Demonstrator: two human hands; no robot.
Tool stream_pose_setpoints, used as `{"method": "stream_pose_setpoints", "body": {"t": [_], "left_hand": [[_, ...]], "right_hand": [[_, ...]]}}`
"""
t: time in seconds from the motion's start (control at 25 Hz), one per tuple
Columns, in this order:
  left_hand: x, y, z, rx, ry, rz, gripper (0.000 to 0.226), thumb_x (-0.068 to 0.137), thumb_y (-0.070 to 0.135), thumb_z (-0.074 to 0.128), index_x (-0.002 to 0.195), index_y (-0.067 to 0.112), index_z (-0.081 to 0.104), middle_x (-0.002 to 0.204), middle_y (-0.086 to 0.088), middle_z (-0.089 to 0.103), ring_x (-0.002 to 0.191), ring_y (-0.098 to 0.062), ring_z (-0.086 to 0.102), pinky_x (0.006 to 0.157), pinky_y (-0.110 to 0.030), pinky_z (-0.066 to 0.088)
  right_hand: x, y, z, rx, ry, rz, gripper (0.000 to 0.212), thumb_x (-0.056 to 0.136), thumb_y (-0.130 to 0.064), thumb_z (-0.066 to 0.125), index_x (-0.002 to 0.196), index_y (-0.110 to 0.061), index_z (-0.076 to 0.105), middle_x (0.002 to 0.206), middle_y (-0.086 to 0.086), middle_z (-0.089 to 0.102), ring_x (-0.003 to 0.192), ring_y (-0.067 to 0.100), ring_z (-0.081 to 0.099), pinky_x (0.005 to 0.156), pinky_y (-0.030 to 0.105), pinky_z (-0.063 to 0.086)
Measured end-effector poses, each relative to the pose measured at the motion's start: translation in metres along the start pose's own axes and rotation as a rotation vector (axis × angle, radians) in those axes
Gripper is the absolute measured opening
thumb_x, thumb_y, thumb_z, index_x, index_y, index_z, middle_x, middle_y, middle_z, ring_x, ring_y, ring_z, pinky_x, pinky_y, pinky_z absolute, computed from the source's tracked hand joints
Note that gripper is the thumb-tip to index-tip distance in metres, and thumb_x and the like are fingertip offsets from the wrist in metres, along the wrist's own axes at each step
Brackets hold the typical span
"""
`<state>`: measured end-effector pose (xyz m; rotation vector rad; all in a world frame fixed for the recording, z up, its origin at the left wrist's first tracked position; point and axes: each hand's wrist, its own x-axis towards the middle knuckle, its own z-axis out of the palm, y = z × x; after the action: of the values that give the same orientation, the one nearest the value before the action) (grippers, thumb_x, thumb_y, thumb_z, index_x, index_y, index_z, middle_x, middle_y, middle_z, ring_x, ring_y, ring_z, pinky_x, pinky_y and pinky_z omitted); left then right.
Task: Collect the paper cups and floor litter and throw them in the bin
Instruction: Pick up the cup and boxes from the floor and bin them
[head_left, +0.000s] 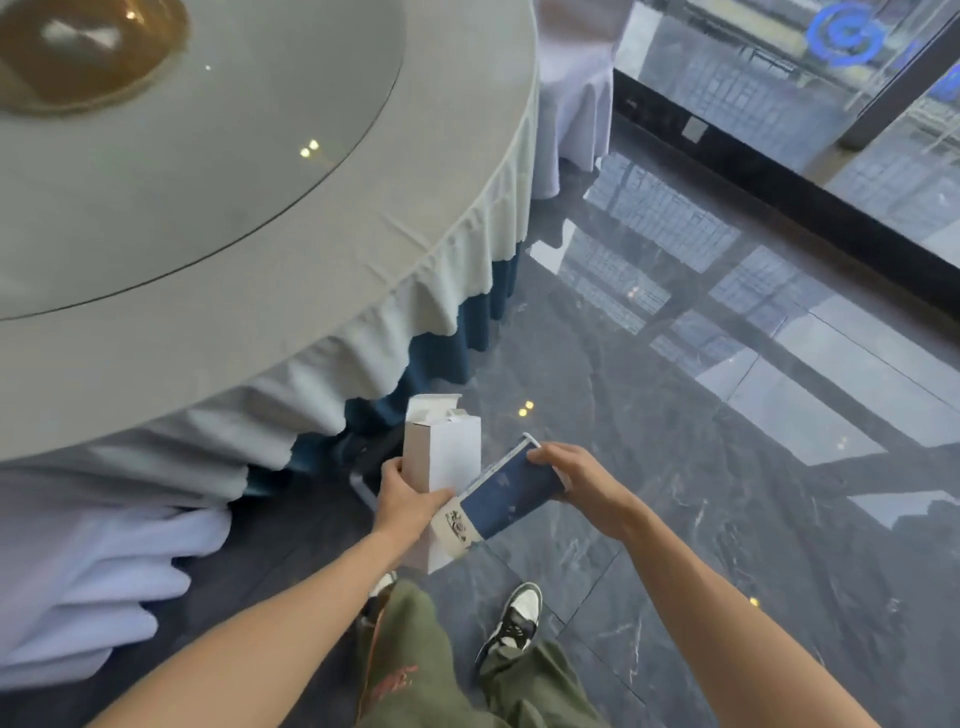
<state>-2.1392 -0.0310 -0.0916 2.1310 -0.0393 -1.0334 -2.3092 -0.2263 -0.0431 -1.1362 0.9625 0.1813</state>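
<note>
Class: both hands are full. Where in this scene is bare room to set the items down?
Free: the grey tablecloth rim around the glass turntable, and the dark marble floor toward the windows. Crowded: by the feet, where the left hand holds a white carton, the right hand a blue paper cup.

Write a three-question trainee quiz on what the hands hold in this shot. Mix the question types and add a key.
1. True or false: the left hand holds a white box with its top flap open.
2. What does the right hand grip? A) a glass bottle B) a dark blue paper cup C) a plate
3. Fill in: the cup lies tilted, its base end touching the ____.

Key
1. True.
2. B; the fingers close on the cup near its rim.
3. Box; both are held above the dark floor, beside the round table.
</note>
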Motion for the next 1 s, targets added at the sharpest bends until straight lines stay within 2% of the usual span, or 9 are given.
{"method": "stream_pose_setpoints", "body": {"t": [0.16, 0.28, 0.36, 0.48, 0.56, 0.64, 0.72, 0.8, 1.0], "left_hand": [[0.033, -0.051, -0.064, -0.002, 0.09, -0.036, 0.08, 0.071, 0.021, 0.093, 0.134, 0.017, 0.044, 0.124, 0.0, 0.059, 0.106, -0.023, 0.061, 0.089, -0.039, 0.05], [0.071, -0.092, -0.107, -0.026, 0.079, -0.079, 0.072, 0.071, 0.027, 0.094, 0.123, 0.022, 0.044, 0.12, 0.0, 0.061, 0.104, -0.024, 0.063, 0.084, -0.038, 0.049], [0.108, -0.118, -0.134, -0.016, 0.037, -0.086, 0.074, 0.071, 0.034, 0.094, 0.125, 0.019, 0.046, 0.118, 0.0, 0.063, 0.102, -0.023, 0.065, 0.083, -0.038, 0.051], [0.154, -0.152, -0.16, 0.016, -0.006, -0.089, 0.076, 0.071, 0.039, 0.094, 0.127, 0.02, 0.047, 0.117, 0.003, 0.064, 0.101, -0.018, 0.066, 0.077, -0.035, 0.052], [0.179, -0.174, -0.17, 0.063, -0.033, -0.096, 0.074, 0.069, 0.039, 0.093, 0.124, 0.024, 0.046, 0.116, 0.006, 0.063, 0.098, -0.01, 0.064, 0.068, -0.028, 0.048], [0.206, -0.194, -0.173, 0.085, -0.04, -0.102, 0.073, 0.069, 0.037, 0.092, 0.124, 0.024, 0.046, 0.115, 0.006, 0.062, 0.096, -0.006, 0.063, 0.065, -0.023, 0.045], [0.229, -0.213, -0.168, 0.093, -0.062, -0.116, 0.071, 0.069, 0.033, 0.092, 0.124, 0.023, 0.047, 0.114, 0.005, 0.063, 0.094, -0.003, 0.061, 0.063, -0.022, 0.043], [0.244, -0.224, -0.164, 0.072, -0.072, -0.117, 0.07, 0.068, 0.032, 0.091, 0.123, 0.025, 0.048, 0.112, 0.008, 0.064, 0.092, 0.0, 0.062, 0.063, -0.021, 0.043], [0.264, -0.241, -0.153, 0.006, -0.097, -0.118, 0.081, 0.055, 0.048, 0.086, 0.124, 0.028, 0.049, 0.108, 0.013, 0.067, 0.094, -0.005, 0.067, 0.065, -0.026, 0.048]], "right_hand": [[0.034, 0.006, 0.053, 0.093, 0.15, 0.029, 0.029, 0.07, -0.049, 0.072, 0.084, -0.025, 0.081, 0.11, 0.014, 0.077, 0.103, 0.026, 0.071, 0.101, 0.05, 0.053], [0.08, 0.017, 0.103, 0.019, 0.325, 0.062, 0.036, 0.072, -0.063, 0.067, 0.081, -0.03, 0.079, 0.106, 0.006, 0.075, 0.102, 0.024, 0.071, 0.087, 0.045, 0.061], [0.125, 0.034, 0.141, -0.109, 0.463, 0.083, 0.054, 0.071, -0.073, 0.061, 0.087, -0.023, 0.074, 0.109, 0.005, 0.066, 0.094, 0.019, 0.066, 0.074, 0.036, 0.058], [0.18, 0.063, 0.19, -0.228, 0.605, 0.156, 0.074, 0.072, -0.069, 0.067, 0.12, -0.013, 0.055, 0.121, 0.004, 0.043, 0.097, 0.022, 0.055, 0.079, 0.037, 0.048], [0.215, 0.085, 0.216, -0.278, 0.61, 0.177, 0.081, 0.076, -0.054, 0.074, 0.139, -0.014, 0.042, 0.127, 0.003, 0.032, 0.107, 0.025, 0.054, 0.086, 0.041, 0.052], [0.249, 0.104, 0.237, -0.346, 0.608, 0.195, 0.085, 0.077, -0.045, 0.077, 0.144, -0.012, 0.036, 0.134, 0.006, 0.032, 0.117, 0.03, 0.053, 0.096, 0.047, 0.054], [0.28, 0.126, 0.252, -0.443, 0.603, 0.219, 0.091, 0.076, -0.045, 0.08, 0.147, -0.012, 0.033, 0.139, 0.008, 0.032, 0.123, 0.031, 0.05, 0.1, 0.05, 0.053], [0.3, 0.145, 0.263, -0.549, 0.578, 0.222, 0.096, 0.075, -0.047, 0.082, 0.149, -0.012, 0.031, 0.14, 0.009, 0.033, 0.125, 0.031, 0.048, 0.099, 0.051, 0.054], [0.342, 0.188, 0.271, -0.756, 0.567, 0.246, 0.1, 0.073, -0.053, 0.084, 0.148, -0.01, 0.032, 0.133, 0.011, 0.04, 0.122, 0.033, 0.05, 0.091, 0.048, 0.057]]}}
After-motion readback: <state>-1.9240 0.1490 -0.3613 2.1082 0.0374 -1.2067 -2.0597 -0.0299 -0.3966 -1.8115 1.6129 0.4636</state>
